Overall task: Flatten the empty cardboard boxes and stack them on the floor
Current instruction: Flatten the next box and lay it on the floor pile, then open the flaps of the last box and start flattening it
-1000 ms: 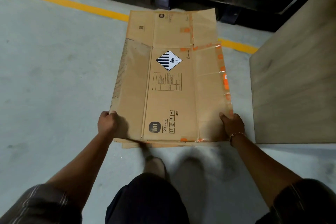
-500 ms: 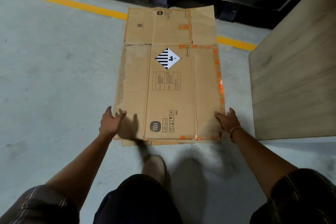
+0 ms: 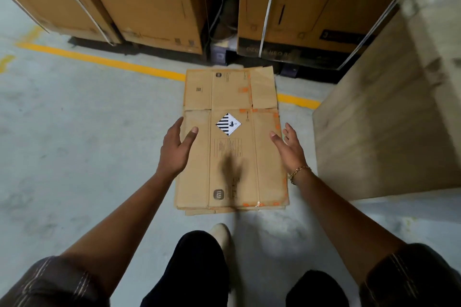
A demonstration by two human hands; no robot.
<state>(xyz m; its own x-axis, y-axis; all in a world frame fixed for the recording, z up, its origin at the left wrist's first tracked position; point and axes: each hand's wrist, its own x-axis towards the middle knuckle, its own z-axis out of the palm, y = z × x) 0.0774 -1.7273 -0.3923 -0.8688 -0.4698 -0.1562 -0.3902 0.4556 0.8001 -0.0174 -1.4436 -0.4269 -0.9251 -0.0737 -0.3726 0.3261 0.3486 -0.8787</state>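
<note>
1. Both your hands have let go of the box's (image 3: 233, 97) near corners and lifted. Left hand (image 3: 175, 149) and right hand (image 3: 289, 149) hang over it, fingers spread, holding nothing.
2. It lies flat on the floor (image 3: 74, 144), atop another flattened sheet (image 3: 199, 212).
3. Expect it to be light, stiff across the panels and floppy at the creases. Take it by opposite long edges.

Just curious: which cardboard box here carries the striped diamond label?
The flattened box on the floor; the tall strapped boxes behind stand upright, without one.
</note>
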